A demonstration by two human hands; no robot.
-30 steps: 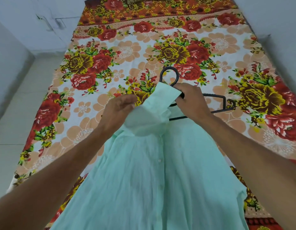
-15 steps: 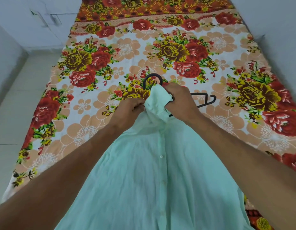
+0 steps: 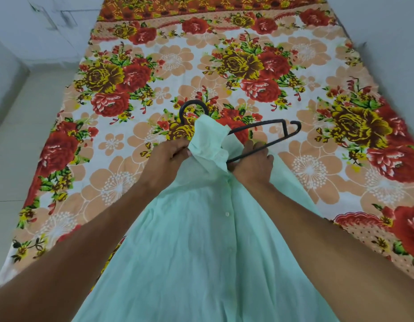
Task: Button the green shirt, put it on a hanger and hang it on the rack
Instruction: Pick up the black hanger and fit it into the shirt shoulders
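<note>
Left hand (image 3: 165,159) pinches the green shirt (image 3: 201,240) at its collar; right hand (image 3: 253,165) grips shirt and black hanger (image 3: 266,138) over the bed (image 3: 108,182).

**Much of the hanger out of sight under the cloth**

The hanger (image 3: 271,122) shows only its hook and right shoulder; its neck and whole left shoulder are buried under the collar of the green shirt (image 3: 201,240). The left hand (image 3: 165,156) pinches the collar, its fingertips lost in the folds. The right hand (image 3: 253,167) curls at the lower bar, fingertips tucked out of sight. The shirt's hem and both forearms run off the bottom edge. The flowered bedsheet (image 3: 136,189) is cut off at the top, and the shirt hides its near middle
</note>
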